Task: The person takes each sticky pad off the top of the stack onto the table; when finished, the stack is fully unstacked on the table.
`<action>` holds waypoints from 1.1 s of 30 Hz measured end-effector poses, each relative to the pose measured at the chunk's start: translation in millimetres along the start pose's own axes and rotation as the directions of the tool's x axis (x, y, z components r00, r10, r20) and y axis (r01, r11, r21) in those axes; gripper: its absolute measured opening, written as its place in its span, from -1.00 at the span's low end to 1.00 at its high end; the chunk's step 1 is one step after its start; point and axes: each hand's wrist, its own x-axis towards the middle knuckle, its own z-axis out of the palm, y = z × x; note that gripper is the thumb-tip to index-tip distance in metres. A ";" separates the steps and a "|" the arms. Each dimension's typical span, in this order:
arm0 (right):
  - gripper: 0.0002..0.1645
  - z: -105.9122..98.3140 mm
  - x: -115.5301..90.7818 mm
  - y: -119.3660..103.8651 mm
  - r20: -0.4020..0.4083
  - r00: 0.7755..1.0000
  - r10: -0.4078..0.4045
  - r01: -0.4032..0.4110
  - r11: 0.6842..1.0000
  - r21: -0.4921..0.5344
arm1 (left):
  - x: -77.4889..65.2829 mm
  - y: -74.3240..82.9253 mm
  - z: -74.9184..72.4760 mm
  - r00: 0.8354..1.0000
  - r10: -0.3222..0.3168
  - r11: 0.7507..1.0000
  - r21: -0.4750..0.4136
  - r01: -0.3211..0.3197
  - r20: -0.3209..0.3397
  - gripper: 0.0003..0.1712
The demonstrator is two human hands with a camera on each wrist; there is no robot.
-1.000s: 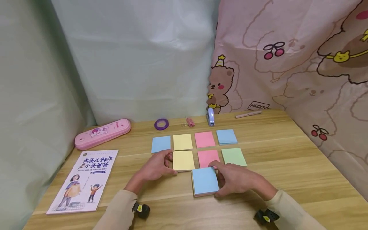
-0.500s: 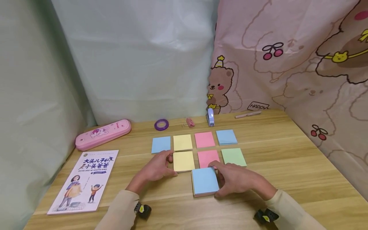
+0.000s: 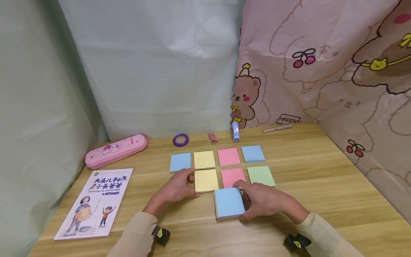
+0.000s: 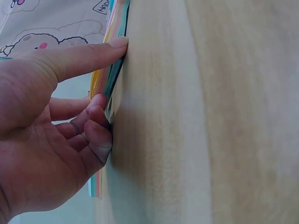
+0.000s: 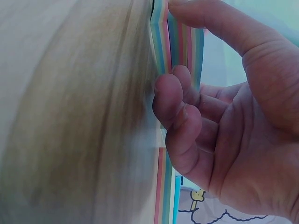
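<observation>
In the head view, my left hand point(image 3: 174, 187) holds the left side of a yellow sticky note pad point(image 3: 206, 180) lying on the table. The left wrist view shows the thumb and curled fingers against the striped edges of this pad point(image 4: 108, 70). My right hand point(image 3: 268, 200) grips the right side of a blue-topped stack of sticky note pads point(image 3: 229, 202), in front of a pink pad point(image 3: 232, 175). In the right wrist view, its thumb presses the layered stack point(image 5: 184, 46) from one side, with fingers curled at the other. A green pad point(image 3: 261, 175) lies just behind this hand.
Behind is a row of pads: blue point(image 3: 180, 161), yellow point(image 3: 204, 160), pink point(image 3: 228, 156) and blue point(image 3: 253, 153). Farther back lie purple tape point(image 3: 181, 140), a binder clip point(image 3: 212, 137), a stapler point(image 3: 235, 131) and a pen point(image 3: 277, 129). A pencil case point(image 3: 116, 150) and book point(image 3: 94, 203) are left.
My left hand and the yellow pad have shifted very slightly to the right. The right hand stays in place on the blue-topped stack.
</observation>
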 end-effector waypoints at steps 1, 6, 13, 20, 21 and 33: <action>0.02 0.3 -0.1 0.1 0.001 1.000 0.000 0.000 1.000 0.001 | -0.3 0.0 0.2 1.000 0.000 1.000 -0.001 0.000 0.000 -0.04; 0.02 1.0 -0.2 0.4 0.007 1.000 0.004 -0.004 1.000 0.004 | -1.0 -0.9 2.0 1.000 -0.006 1.000 -0.008 0.006 -0.002 -0.03; 0.03 -0.5 1.1 -0.1 0.009 1.000 0.012 -0.012 1.000 -0.009 | -9.2 -1.9 0.9 1.000 0.009 0.999 -0.033 -0.009 -0.017 0.14; 0.03 -1.0 0.7 -0.9 0.008 1.000 0.011 -0.011 1.000 -0.015 | -22.5 4.9 -0.4 0.999 0.039 0.996 -0.074 -0.040 -0.019 0.06; 0.04 -1.0 0.7 -1.0 0.008 1.000 0.012 -0.012 1.000 -0.015 | -24.6 7.7 0.3 0.999 0.047 0.996 -0.071 -0.048 -0.015 0.04; 0.03 -1.1 1.0 0.0 -0.002 1.000 0.001 -0.001 1.000 -0.018 | -44.0 54.6 26.4 0.989 0.137 0.990 -0.031 -0.135 0.050 0.11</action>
